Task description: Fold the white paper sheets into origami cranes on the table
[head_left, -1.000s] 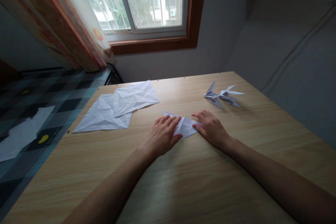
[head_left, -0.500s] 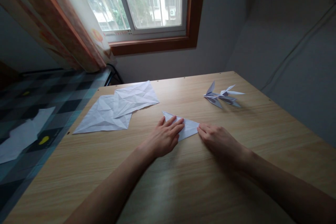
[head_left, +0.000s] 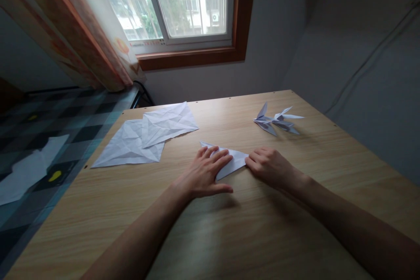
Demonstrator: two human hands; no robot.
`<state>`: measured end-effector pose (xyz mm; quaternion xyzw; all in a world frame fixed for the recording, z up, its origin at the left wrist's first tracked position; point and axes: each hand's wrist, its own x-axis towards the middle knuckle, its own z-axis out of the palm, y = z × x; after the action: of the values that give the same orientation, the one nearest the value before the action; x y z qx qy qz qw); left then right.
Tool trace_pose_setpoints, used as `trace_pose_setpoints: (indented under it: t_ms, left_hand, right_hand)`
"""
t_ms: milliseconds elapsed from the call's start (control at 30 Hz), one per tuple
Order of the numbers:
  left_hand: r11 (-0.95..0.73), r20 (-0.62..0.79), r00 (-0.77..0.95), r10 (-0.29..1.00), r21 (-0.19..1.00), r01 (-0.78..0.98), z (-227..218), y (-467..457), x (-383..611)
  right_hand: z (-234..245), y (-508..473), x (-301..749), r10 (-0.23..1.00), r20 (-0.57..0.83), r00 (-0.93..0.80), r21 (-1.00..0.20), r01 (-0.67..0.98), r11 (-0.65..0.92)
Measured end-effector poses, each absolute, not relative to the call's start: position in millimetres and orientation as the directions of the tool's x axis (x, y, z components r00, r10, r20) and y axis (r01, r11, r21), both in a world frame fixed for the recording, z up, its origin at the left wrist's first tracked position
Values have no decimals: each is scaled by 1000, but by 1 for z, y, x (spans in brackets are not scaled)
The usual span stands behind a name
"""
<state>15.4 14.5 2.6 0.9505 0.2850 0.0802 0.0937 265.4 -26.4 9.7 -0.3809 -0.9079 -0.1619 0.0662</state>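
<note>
Here's the folded paper (head_left: 234,165) lying on the table (head_left: 256,232), likely feather-light, thin and quick to crease or tear, best held by its edges: left hand (head_left: 209,171) spread wide across it, right hand (head_left: 271,166) seemingly in a narrow grip on its right tip!

folded paper (head_left: 235,162), centre of frame: plain white. creased sheets (head_left: 172,123), left of centre: white, grey fold lines. paper figure (head_left: 278,120), right of centre: white, greyish in shadow. tabletop (head_left: 203,245): pale tan, streaked wood grain. cloth (head_left: 83,133), far left: black, grey-teal checks, yellow spots (head_left: 54,176). curtain (head_left: 78,30), upper left: orange and cream, floral.
</note>
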Motion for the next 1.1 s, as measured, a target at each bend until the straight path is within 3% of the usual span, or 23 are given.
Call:
trace_pose_setpoints:
  t_ms: [133, 200, 267, 367, 467, 533, 633, 700, 800, 900, 1000, 1100]
  left_hand:
    - [-867, 257, 835, 486, 262, 424, 1, 14, 13]
    - [-881, 399, 793, 460, 319, 351, 2, 10, 15]
    - [-846, 529, 672, 518, 432, 312, 6, 3, 19]
    - [-609, 514, 341, 787, 734, 301, 17, -7, 29]
    - [-255, 250, 64, 966, 963, 85, 25, -14, 41]
    - [-91, 95, 38, 995, 991, -95, 26, -17, 47]
    - [-3, 18, 80, 997, 983, -184, 19, -18, 52]
    - [-56, 62, 54, 997, 992, -110, 14, -17, 51]
    - [-295, 310, -61, 949, 937, 188, 8, -15, 45]
    - [-492, 497, 105, 861, 764, 417, 4, -14, 38]
    - [-547, 436, 341, 833, 742, 388, -4, -13, 36]
    - [-519, 340, 457, 822, 778, 355, -13, -11, 38]
  right_hand:
    - [6, -23, 271, 627, 497, -599, 75, 750, 657]
    - [4, -24, 271, 625, 643, -443, -111, 754, 648]
    - [1, -25, 269, 656, 723, -214, -350, 705, 616]
    - [-4, -26, 262, 777, 614, 140, -735, 462, 497]
    - [-5, -27, 249, 902, 381, 204, -924, 113, 365]
    - [-3, -28, 237, 964, 265, 37, -963, -43, 266]
    - [2, -28, 218, 974, 140, -177, -986, -112, 122]
    - [4, -27, 207, 979, 110, -174, -991, -90, 96]
    - [3, -22, 200, 991, 96, -89, -994, -58, 91]
    - [-1, -19, 201, 997, 77, 17, -996, -39, 77]
    - [-3, -21, 202, 996, 83, 13, -994, -71, 84]
    - [-4, -24, 202, 989, 110, -96, -982, -164, 93]
